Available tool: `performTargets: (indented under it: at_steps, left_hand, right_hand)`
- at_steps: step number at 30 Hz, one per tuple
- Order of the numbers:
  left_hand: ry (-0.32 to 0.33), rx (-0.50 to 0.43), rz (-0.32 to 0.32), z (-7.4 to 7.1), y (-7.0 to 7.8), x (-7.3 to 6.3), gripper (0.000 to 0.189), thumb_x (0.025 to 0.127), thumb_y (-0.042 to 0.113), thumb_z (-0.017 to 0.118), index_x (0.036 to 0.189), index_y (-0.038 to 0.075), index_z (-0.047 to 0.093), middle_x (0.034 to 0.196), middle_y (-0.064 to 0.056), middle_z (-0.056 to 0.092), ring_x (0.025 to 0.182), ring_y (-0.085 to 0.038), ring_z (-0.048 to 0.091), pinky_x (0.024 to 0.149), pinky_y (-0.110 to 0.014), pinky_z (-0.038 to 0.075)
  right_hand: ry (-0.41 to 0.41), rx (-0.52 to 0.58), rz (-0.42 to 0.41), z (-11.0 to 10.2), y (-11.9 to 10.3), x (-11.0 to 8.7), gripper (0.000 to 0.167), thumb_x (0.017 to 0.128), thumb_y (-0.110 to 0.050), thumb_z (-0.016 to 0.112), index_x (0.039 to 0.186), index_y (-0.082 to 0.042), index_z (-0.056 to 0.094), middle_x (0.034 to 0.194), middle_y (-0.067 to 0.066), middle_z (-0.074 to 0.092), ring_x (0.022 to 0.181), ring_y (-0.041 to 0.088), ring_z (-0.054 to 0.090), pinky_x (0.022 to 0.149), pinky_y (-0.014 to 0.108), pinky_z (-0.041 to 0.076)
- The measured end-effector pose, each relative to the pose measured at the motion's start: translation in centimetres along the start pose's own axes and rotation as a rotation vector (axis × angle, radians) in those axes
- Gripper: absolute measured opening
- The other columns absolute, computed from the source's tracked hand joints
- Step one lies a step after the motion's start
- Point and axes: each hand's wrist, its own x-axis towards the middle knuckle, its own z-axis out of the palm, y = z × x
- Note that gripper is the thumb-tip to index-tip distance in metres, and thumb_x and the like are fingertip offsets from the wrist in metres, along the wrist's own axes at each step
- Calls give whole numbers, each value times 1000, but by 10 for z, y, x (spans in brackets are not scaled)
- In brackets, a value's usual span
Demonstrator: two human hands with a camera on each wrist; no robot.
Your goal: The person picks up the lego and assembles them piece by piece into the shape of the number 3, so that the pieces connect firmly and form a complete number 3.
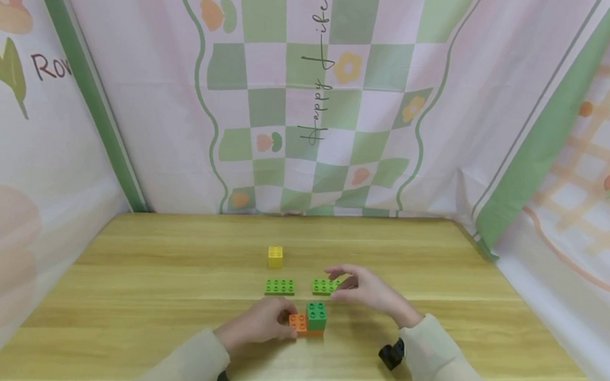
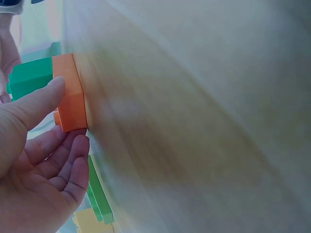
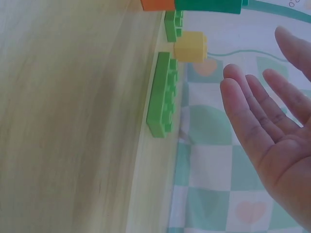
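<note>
An orange toy brick (image 1: 297,322) lies on the table with a green square brick (image 1: 316,316) stacked on its right end. My left hand (image 1: 264,322) grips the orange brick's left end, thumb along the near side and fingers behind, as the left wrist view shows. My right hand (image 1: 364,288) holds nothing; its fingers are spread above the right-hand light green flat brick (image 1: 323,286), covering part of it in the head view. In the right wrist view that light green brick (image 3: 162,97) lies studs up, apart from the fingers.
A second light green flat brick (image 1: 279,287) lies behind my left hand. Farther back stands a yellow brick (image 1: 275,257). The wooden table (image 1: 173,252) ends at a printed curtain (image 1: 322,97), with more cloth at both sides. A black device (image 1: 392,354) sits by my right wrist.
</note>
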Motion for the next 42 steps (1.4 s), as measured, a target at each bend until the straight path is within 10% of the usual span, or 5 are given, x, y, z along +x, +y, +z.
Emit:
performTargets:
  at_steps: [42]
  left_hand:
    - [-8, -3, -53, 1, -2, 2, 37, 76, 23, 75, 107, 6, 64, 96, 4, 60, 84, -7, 52, 76, -27, 45]
  right_hand:
    - [26, 21, 97, -16, 40, 13, 52, 85, -15, 66, 130, 3, 45, 120, 24, 49, 93, 27, 57, 76, 34, 50]
